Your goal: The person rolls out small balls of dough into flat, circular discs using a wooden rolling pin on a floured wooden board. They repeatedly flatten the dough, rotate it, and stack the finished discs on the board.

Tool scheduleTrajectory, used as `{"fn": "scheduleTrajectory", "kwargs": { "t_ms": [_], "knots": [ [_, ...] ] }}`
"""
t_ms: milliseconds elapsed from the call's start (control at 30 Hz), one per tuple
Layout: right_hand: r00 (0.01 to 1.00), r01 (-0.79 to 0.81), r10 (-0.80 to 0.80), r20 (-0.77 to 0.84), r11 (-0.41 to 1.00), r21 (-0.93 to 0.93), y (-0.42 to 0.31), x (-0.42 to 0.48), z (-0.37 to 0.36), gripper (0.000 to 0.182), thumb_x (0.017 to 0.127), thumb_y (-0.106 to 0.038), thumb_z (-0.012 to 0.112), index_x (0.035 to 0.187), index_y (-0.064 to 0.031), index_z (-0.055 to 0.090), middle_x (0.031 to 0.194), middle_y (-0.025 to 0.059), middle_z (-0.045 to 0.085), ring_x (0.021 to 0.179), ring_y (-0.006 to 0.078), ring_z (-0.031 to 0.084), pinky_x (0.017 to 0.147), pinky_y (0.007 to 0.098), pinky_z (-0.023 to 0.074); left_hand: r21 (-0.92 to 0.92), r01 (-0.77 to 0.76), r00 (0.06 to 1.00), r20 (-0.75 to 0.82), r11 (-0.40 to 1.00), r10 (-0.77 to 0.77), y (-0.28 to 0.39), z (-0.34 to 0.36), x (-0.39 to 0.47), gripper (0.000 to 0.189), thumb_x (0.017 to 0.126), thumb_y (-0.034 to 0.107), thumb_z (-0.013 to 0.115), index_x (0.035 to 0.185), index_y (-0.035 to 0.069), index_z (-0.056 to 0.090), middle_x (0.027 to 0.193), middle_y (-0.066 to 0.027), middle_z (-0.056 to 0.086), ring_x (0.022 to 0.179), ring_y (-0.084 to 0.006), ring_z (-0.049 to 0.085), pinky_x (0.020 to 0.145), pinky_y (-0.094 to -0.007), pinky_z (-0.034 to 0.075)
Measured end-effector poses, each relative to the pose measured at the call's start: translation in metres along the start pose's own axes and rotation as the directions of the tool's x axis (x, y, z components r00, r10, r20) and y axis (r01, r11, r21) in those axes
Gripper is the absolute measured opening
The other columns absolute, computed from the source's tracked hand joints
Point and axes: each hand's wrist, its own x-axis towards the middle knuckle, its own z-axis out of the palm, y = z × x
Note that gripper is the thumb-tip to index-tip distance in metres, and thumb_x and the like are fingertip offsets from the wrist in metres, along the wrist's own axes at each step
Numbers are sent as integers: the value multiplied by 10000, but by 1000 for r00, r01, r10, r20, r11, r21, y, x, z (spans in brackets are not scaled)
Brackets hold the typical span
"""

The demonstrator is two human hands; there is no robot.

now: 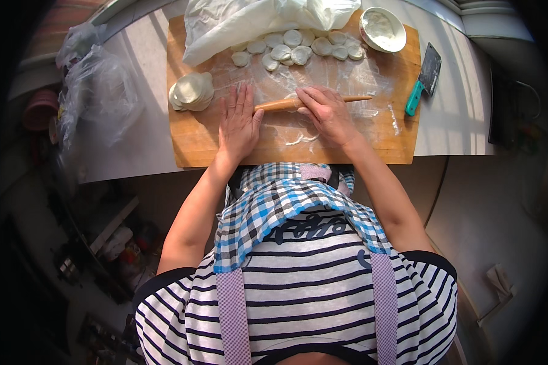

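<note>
A tapered wooden rolling pin (277, 105) lies across the floured wooden board (201, 150). My right hand (325, 109) rests over its middle, fingers curved on the wood. Part of a small dough piece (291, 96) shows under the pin; the rest is hidden. My left hand (241, 119) is flat on the board, fingers extended, its thumb by the pin's left end; whether it touches the pin I cannot tell. Left of it sits a stack of round dough wrappers (192, 91). Several flattened dough discs (281, 52) lie farther back, partly beneath a white cloth or sheet (255, 23).
A bowl of flour (382, 29) stands at the board's back right corner. Beside the right edge lies a cleaver (431, 68) with a green handle, partly over the board. Crumpled clear plastic bags (98, 91) are on the counter (153, 105) at the left.
</note>
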Motion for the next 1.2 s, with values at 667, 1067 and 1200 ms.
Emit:
{"fn": "scheduleTrajectory", "kwargs": {
  "t_ms": [667,1067,1200],
  "knots": [
    [930,-368,356,-91,907,-206,37,-46,7,744,956,-533,476,1473,-12,356,1555,127,329,1474,316,205,1182,542,79,-73,-46,997,-59,996,41,1,0,17,689,1003,382,439,1519,-19,221,1590,-187,220,1485,-327,181,1184,-487,148],
    [939,-344,334,-87,892,-292,18,-31,0,722,953,-525,481,1490,-61,349,1557,104,332,1474,305,204,1190,523,84,-112,-58,998,-7,992,57,-1,8,10,667,1011,349,429,1517,-27,213,1585,-206,213,1475,-361,182,1186,-478,163],
    [939,-343,318,-129,889,-304,36,-12,1,737,951,-535,479,1493,-53,342,1556,95,339,1475,289,207,1190,519,90,-93,2,999,-49,996,-6,-3,4,53,674,1009,366,432,1509,-38,228,1580,-205,226,1471,-347,206,1186,-478,169]
  ]
}}
